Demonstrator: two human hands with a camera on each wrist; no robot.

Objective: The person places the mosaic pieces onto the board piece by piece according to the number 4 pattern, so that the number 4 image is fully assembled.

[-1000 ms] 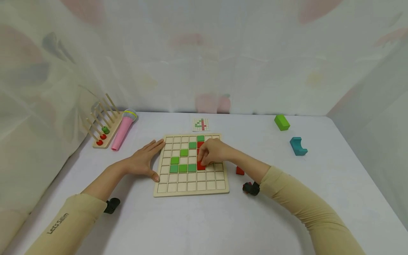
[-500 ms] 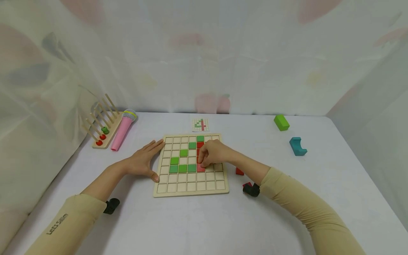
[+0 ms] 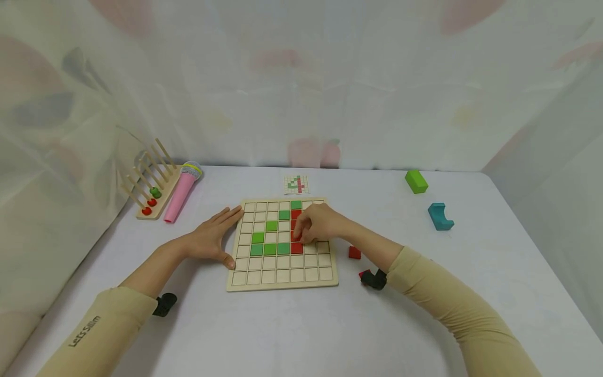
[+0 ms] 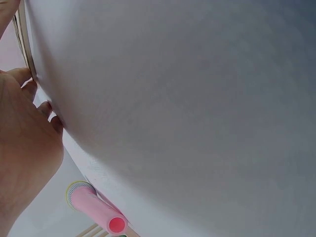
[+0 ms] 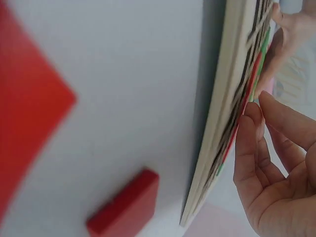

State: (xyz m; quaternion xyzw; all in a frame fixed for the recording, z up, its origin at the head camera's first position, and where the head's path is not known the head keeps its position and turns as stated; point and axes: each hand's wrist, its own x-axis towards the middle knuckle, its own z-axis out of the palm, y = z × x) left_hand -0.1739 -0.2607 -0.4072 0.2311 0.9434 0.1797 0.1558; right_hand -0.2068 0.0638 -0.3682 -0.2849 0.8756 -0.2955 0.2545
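Note:
My left hand (image 3: 207, 238) lies with spread fingers at the left edge of a wooden grid board (image 3: 282, 283). Fingertips and thumb touch the board's edge. Green square tiles (image 3: 270, 249) fill a diagonal and part of a row, beside a column of red square tiles (image 3: 297, 248). Over that red column is my right hand (image 3: 320, 222), fingers curled and tips at the tiles, partly covering them. In the right wrist view, thumb and fingertips come close together at the board's surface, with no tile visible between them. Two loose red tiles (image 3: 355, 252) lie right of the board.
A small pattern card (image 3: 296, 184) lies behind the board. At the back left are a pegged wooden stand (image 3: 155, 196) and a pink toy microphone (image 3: 181, 193). A green block (image 3: 416, 181) and a teal curved block (image 3: 440, 216) stand at the right.
The lowest red tile, looking pinkish with glare half a second ago, now lies flat red in its square. My right fingertips have shifted slightly up and away from it. The left hand stays put.

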